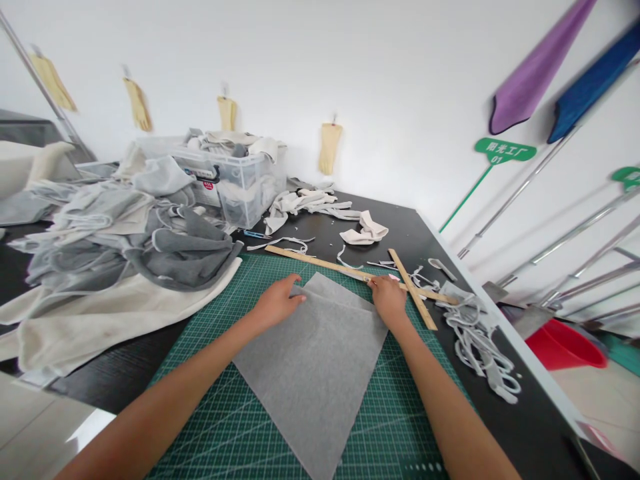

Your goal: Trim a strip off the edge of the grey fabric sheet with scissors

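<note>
A grey cloth (320, 360) lies slantwise on the green cutting mat (215, 400), with a fold across its far part. My left hand (277, 303) pinches the fold's left end between thumb and fingers. At the cloth's right corner, my right hand (389, 301) is closed with fingers curled down, and what it grips is hidden. A small metallic piece shows beside its fingertips, too little to name. Just beyond this hand, a long wooden ruler (320, 262) runs across the mat, and a shorter wooden ruler (413, 290) crosses it.
Heaped grey and white cloths (115, 220) cover the table's left side, before a clear plastic bin (245, 193) of cloths. Cloth strips (480, 340) lie tangled at right. A cream cloth scrap (365, 230) sits behind the rulers. A red basin (565, 347) stands beyond the table's right edge.
</note>
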Motion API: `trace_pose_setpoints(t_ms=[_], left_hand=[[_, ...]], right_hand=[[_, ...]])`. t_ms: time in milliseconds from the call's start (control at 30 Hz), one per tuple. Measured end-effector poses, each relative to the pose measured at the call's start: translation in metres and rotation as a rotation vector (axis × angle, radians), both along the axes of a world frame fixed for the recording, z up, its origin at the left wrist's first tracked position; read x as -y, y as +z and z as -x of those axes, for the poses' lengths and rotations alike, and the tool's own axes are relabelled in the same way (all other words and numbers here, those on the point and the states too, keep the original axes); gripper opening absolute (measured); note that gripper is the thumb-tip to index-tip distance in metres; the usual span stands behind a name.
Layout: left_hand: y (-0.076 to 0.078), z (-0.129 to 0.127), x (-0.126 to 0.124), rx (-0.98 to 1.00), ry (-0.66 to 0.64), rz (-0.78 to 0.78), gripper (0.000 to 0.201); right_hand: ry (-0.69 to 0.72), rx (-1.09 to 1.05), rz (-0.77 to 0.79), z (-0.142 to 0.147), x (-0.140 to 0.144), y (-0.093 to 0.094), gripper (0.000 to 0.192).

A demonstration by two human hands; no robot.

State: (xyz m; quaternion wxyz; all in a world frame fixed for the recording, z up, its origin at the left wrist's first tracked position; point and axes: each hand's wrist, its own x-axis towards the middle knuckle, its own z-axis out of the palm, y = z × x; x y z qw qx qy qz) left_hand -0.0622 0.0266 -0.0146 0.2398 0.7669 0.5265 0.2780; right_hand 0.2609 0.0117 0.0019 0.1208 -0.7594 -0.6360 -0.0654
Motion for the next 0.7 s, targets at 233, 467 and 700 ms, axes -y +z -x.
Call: trace_pose_setpoints(t_ms=[233, 467, 700], left_hand=[[0.005, 0.013, -0.014, 0.063, -0.031, 0.142, 0.042], [0.009, 0.012, -0.020, 0.392, -0.132, 0.422, 0.046], [0.002, 0.007, -0.024, 0.296, 0.023, 0.315, 0.054]], right_hand=[[0.113, -0.043, 0.006, 0.014, 0.012, 0.013, 0.037], [0.263, -0.088, 0.271, 0.037, 0.018, 0.021, 0.040], [0.113, -0.024, 0.422, 0.043, 0.027, 0.025, 0.044]])
